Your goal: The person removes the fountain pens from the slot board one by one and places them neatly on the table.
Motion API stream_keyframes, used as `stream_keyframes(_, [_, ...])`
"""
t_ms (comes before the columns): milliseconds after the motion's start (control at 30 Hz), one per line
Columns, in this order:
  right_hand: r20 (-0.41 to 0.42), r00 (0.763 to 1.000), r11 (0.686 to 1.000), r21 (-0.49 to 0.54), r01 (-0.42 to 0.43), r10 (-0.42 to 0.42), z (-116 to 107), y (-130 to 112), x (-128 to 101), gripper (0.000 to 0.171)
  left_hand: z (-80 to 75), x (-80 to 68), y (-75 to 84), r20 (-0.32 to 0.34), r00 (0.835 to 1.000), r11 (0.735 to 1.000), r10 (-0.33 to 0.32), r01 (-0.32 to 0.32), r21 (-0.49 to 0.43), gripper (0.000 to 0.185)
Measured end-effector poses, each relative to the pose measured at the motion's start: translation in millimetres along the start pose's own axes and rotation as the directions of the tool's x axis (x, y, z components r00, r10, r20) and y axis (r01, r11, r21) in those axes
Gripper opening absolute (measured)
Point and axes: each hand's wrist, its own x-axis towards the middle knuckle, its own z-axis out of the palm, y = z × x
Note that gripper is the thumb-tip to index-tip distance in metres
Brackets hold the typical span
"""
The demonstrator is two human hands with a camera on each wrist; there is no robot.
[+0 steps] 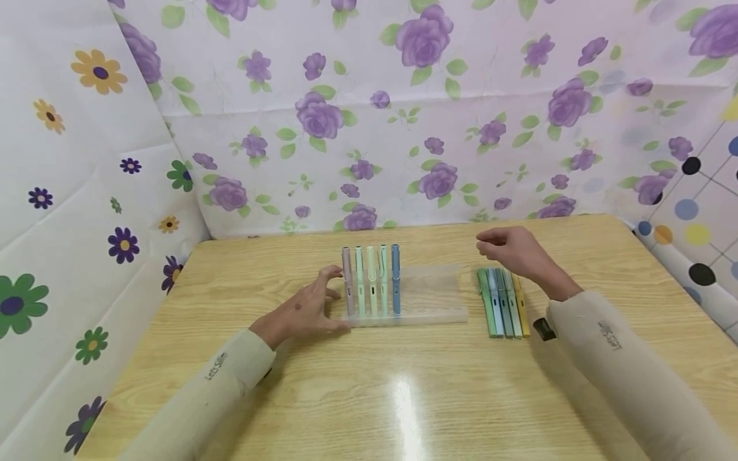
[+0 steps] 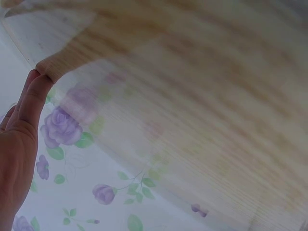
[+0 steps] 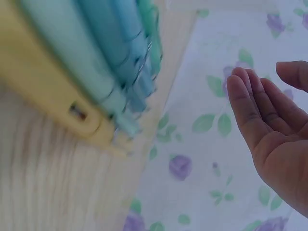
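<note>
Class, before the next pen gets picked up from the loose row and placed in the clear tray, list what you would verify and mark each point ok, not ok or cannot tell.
1. Right hand free to pick: ok, it hovers above the loose pens holding nothing, fingers loosely curled.
2. Loose pens reachable: ok, they lie side by side on the table, right of the tray.
3. Clear tray has room: ok, five pens in the tray fill its left part; the right part is bare.
4. Tray steadied: cannot tell, the left hand lies at its left end, but contact is unclear.
5. Caps on the loose pens: cannot tell, the right wrist view is blurred.
</note>
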Motion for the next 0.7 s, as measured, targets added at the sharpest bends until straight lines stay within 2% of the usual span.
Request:
stream_keyframes(233, [0.001,0.999,0.999,-0.002,0.038,-0.038,12,-18,10,0.044,-0.5,0.7,0.4,-0.006,1.000,1.000,0.028,-0.028,0.014,0.106])
stream_keyframes(433, [0.019,0.995,0.995,-0.007,0.097,-0.097,23,-31,16,0.043,-1.4,0.6,0.8,0.000,1.000,1.000,0.014,-0.014,0.012,0.106])
stream_keyframes(700, [0.041,0.992,0.993,0.001,0.118,-0.118,36,-43,22,0.042,-1.6,0.6,0.5,0.007,1.000,1.000,0.030,-0.030,0.008,0.105])
